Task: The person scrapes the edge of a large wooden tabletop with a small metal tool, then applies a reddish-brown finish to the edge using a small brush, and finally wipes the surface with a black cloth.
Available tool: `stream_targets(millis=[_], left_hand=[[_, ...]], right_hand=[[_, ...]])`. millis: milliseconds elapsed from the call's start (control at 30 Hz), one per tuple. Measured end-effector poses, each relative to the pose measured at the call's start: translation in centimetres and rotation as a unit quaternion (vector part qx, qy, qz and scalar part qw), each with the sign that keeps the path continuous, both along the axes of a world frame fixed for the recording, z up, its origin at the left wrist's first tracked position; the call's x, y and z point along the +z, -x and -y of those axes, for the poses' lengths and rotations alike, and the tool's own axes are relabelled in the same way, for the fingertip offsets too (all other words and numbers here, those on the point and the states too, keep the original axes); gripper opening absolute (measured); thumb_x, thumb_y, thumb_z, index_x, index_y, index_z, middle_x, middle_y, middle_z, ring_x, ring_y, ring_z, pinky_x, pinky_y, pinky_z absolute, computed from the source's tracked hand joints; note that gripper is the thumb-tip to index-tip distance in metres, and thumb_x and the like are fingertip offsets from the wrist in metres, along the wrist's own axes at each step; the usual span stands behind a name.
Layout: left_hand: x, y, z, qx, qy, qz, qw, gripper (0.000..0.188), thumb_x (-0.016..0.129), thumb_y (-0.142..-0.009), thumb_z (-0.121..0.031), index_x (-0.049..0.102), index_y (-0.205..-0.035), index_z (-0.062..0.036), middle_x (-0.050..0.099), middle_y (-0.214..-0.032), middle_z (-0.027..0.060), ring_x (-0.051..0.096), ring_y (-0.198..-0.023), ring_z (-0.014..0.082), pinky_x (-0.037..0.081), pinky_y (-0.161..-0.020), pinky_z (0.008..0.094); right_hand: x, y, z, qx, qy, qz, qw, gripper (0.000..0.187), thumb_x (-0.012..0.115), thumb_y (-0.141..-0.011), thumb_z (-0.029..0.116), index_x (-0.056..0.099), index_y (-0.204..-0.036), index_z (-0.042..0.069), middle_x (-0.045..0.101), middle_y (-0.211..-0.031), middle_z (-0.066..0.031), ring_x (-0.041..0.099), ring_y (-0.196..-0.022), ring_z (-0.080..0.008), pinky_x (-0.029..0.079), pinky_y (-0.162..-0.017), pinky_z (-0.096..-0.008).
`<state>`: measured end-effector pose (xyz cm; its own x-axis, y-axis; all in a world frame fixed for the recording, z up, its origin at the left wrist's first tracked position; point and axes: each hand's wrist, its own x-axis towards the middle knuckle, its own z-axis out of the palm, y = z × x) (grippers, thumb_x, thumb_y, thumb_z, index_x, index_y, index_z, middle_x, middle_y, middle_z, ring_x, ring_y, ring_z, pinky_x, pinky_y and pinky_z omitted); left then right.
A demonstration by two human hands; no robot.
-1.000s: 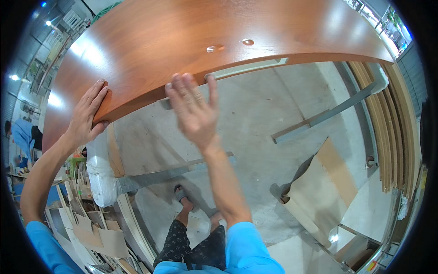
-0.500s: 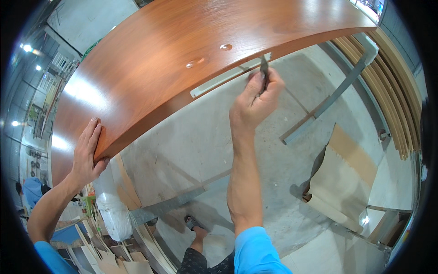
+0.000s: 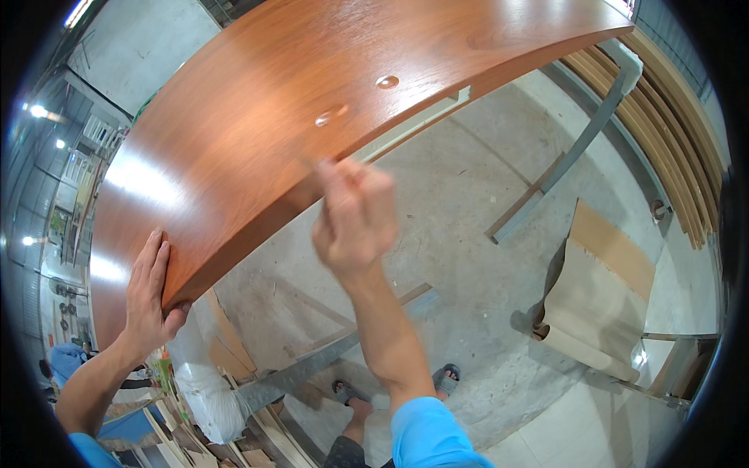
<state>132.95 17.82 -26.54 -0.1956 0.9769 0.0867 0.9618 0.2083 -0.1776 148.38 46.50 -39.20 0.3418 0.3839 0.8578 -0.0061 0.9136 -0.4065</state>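
A glossy reddish-brown wooden door panel point(image 3: 257, 148) lies across the upper view, with two round holes in its face. A long pale slot point(image 3: 413, 123) runs along its near edge. My left hand point(image 3: 147, 300) rests at the near left corner, fingers stretched flat on the face and thumb against the edge. Blurred by motion, my right hand point(image 3: 357, 214) is closed in front of the near edge, just left of the slot. The small grey blade in its fingers barely shows now; its tip end is smeared near the panel's edge.
Metal support legs point(image 3: 573, 152) stand under the panel. A curled brown cardboard sheet point(image 3: 597, 285) lies on the floor at right, near stacked long boards point(image 3: 663, 125). At lower left are a plastic-wrapped bundle point(image 3: 207, 390) and wood scraps. My sandalled feet are below.
My right hand has moved left along the panel's near edge, from the slot's right end to beyond its left end. The left hand stays at the corner. The view has shifted slightly.
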Motion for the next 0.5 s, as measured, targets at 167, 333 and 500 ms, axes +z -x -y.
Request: stream_targets(millis=[167,333,500], left_hand=[[0.1,0.0,0.0,0.005,0.003,-0.003,1.000,0.093,0.063,-0.066,-0.019,0.035,-0.153,0.0023,0.031,-0.157,0.0323,0.037,-0.142,0.0495,0.031,-0.117,0.0541],[0.1,0.1,0.1,-0.002,-0.003,-0.004,1.000,0.093,0.062,-0.066,-0.019,0.035,-0.153,0.0024,0.032,-0.157,0.0327,0.038,-0.141,0.0502,0.032,-0.117,0.0547],[0.1,0.0,-0.1,-0.010,0.001,-0.009,1.000,0.091,0.061,-0.067,-0.020,0.035,-0.152,0.0039,0.032,-0.156,0.0335,0.038,-0.141,0.0506,0.032,-0.116,0.0546]], right_hand=[[-0.6,-1.2,-1.6,0.020,0.031,0.033,0.999,0.020,0.071,-0.084,0.002,0.070,-0.103,-0.002,0.062,-0.085,-0.0122,0.060,-0.078,-0.0271,0.049,-0.066,-0.0368],[-1.2,-3.9,-9.2,-0.099,0.115,0.056,0.987,0.022,0.068,-0.085,-0.001,0.068,-0.107,0.001,0.061,-0.088,-0.0124,0.059,-0.079,-0.0288,0.048,-0.068,-0.0387],[0.2,-3.2,-3.9,-0.053,-0.001,0.091,0.994,0.023,0.069,-0.084,0.000,0.070,-0.107,0.001,0.063,-0.085,-0.0111,0.060,-0.074,-0.0256,0.049,-0.063,-0.0367]])
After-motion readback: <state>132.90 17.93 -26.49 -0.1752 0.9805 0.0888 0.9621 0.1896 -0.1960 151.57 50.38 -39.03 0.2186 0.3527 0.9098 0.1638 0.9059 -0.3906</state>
